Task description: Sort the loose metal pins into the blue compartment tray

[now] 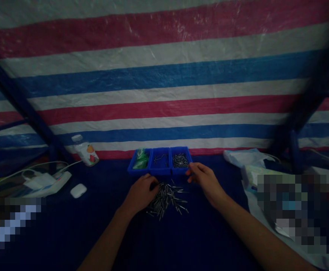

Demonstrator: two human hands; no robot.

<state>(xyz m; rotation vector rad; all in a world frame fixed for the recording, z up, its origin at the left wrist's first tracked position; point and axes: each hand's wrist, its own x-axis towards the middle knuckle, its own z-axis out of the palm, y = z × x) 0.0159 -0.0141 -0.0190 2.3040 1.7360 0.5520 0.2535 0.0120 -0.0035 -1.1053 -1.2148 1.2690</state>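
Note:
A loose pile of thin metal pieces [167, 199], like screws or nails, lies on the dark blue table. My left hand [144, 191] rests at the pile's left edge with its fingers curled; what the fingertips hold, if anything, is hidden. My right hand [202, 178] is at the front right corner of the right blue bin [180, 172], its fingers pinched together, and anything between them is too small to make out. That bin holds many small dark metal parts. The middle bin [161, 172] has a few thin pieces, and the left bin [138, 172] holds green plastic packets.
A bottle [87, 152] stands at the back left, near a white case [78, 191] and a power strip [59, 184] with cables. Plastic bags [244, 157] and packages lie on the right. Behind the table hangs a striped sheet [164, 86] between blue posts.

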